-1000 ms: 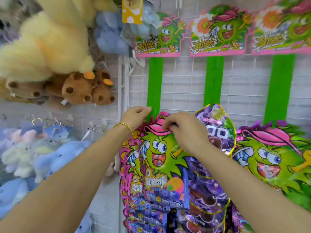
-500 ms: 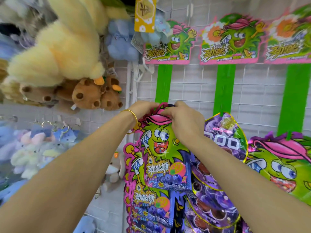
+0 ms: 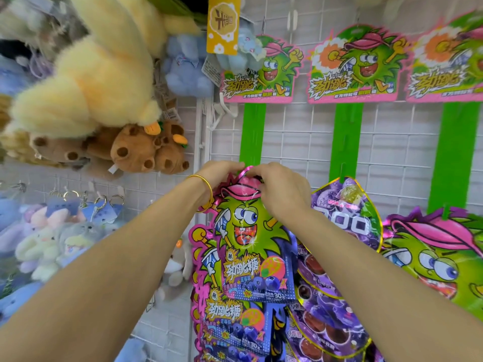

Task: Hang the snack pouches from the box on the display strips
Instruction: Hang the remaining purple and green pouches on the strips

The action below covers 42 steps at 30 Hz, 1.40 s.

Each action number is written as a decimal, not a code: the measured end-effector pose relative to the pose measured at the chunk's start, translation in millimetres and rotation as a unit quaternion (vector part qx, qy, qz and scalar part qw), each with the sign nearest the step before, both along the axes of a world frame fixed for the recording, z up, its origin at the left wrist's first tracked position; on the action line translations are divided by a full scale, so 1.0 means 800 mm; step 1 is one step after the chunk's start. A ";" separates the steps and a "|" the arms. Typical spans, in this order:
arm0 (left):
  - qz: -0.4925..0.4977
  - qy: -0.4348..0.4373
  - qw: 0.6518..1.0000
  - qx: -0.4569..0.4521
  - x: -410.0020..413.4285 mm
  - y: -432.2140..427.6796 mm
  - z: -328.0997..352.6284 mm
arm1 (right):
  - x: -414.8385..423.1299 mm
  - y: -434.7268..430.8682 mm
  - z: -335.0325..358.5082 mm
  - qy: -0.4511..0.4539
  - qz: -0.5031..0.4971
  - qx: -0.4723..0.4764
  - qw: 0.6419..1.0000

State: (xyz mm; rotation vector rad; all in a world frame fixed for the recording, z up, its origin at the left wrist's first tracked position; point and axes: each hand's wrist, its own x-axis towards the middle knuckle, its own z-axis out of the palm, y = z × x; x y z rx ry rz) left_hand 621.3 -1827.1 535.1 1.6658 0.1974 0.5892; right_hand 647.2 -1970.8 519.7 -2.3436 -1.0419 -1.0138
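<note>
Left hand: my left hand (image 3: 222, 173) is at the top left corner of the pouch, fingers curled, pinching its pink foil edge. A gold bangle (image 3: 206, 189) sits on that wrist.
Right hand: my right hand (image 3: 282, 194) grips the same top edge from the right, fingers bent over the pink cap printed there.
Pouch: the green-monster snack pouch (image 3: 248, 244) hangs upright below both hands, print facing me. Its top meets the lower end of the leftmost green display strip (image 3: 253, 131).
Hook: my fingers cover the spot, so I cannot tell whether the pouch is on a clip.
Same strip, lower: more pouches of the same design (image 3: 230, 317) hang beneath, overlapped by the one I hold.
Middle strip: a purple grape pouch (image 3: 345, 212) hangs from the middle strip (image 3: 346, 137), just beside my right wrist.
Right strip: another green-monster pouch (image 3: 444, 257) hangs from the right strip (image 3: 456, 152).
Backing: all three strips lie against a white wire grid (image 3: 300, 142), each topped by a monster header card (image 3: 261, 74).
Left of the grid: a fluffy yellow plush (image 3: 86, 82), brown plush animals (image 3: 130, 150) under it, and pastel plush keychains (image 3: 52, 231) lower down.
</note>
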 end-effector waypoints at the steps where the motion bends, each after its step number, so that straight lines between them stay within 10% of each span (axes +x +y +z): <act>1: 0.003 -0.001 1.000 0.003 0.001 0.001 -0.001 | 0.000 0.000 -0.001 0.004 0.003 -0.001 1.000; 31: 0.077 -0.001 0.994 0.072 0.001 -0.005 -0.009 | 0.000 -0.005 -0.020 0.043 0.021 0.025 0.999; 42: 0.109 -0.157 0.969 0.158 -0.039 -0.014 -0.061 | -0.020 -0.016 -0.045 0.085 0.008 0.040 0.996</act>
